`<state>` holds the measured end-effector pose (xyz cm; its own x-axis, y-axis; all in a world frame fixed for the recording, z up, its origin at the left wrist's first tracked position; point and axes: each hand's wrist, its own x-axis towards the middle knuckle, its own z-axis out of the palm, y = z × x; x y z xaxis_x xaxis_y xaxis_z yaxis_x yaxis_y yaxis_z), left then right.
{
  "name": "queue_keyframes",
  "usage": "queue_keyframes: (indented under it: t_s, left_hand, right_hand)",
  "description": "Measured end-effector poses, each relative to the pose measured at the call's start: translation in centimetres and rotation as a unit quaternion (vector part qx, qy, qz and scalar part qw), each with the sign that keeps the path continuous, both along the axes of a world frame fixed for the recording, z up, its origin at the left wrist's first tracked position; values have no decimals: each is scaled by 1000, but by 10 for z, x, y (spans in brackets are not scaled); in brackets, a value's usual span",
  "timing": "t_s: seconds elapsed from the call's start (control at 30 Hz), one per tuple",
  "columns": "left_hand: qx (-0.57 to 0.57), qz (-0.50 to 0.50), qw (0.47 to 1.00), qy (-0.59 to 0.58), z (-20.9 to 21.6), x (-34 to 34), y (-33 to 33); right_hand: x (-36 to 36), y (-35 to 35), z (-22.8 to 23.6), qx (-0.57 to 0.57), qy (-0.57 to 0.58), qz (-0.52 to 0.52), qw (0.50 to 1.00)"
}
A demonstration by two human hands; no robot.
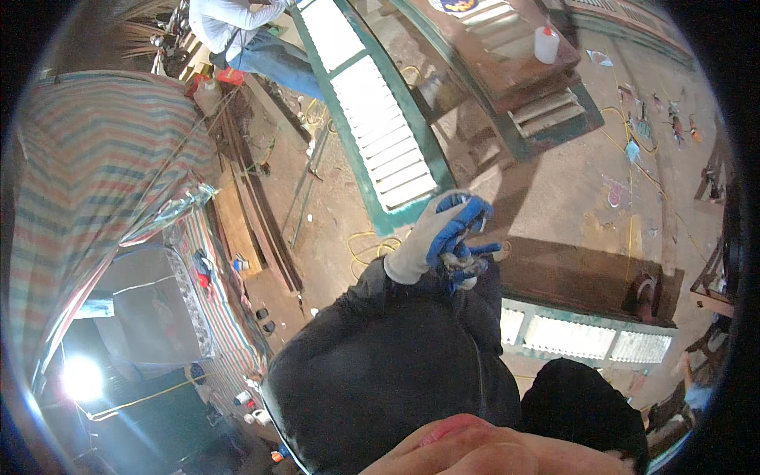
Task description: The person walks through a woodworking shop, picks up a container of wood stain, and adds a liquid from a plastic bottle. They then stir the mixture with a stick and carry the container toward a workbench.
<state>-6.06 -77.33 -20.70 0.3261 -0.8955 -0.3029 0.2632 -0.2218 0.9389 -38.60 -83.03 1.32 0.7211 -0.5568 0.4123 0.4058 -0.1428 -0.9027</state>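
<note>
My left hand (447, 229), in a white knit glove with blue-coated palm and fingers, is raised in front of my chest with its fingers curled. Close below it is my right hand (467, 267), partly covered and also showing blue on the fingers. Something small and greyish sits between the hands, too unclear to name. Just beyond them lies the near end of a long green louvered shutter panel (384, 131) with pale slats. Both my arms are in dark sleeves.
A person (257, 43) stands at the far left beside the panel. A brown wooden bench (522, 67) bears a white bottle (546, 45). Another louvered panel (574, 339) lies right. Yellow cords (368, 249) and long boards (241, 190) lie on the floor; a striped tarp (111, 150) hangs left.
</note>
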Motion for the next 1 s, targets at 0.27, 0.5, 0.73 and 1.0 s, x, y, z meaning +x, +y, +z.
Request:
queue_keyframes:
  t_s: [0.27,0.5,0.73,1.0]
  left_hand:
    - [-34,-99,984,-146,33,-64,-66]
    - [65,-86,986,127,30,-124,-118]
    - [-5,-179,978,105,11,-167,-238]
    - [33,-231,970,72,-4,-226,-408]
  right_hand:
    - [4,-54,-22,253,-458,283,804]
    - [-42,-87,-76,160,-392,146,894]
    - [-41,-171,-107,-46,-269,-23,962]
    - [-73,-325,-99,-171,-260,-2,950]
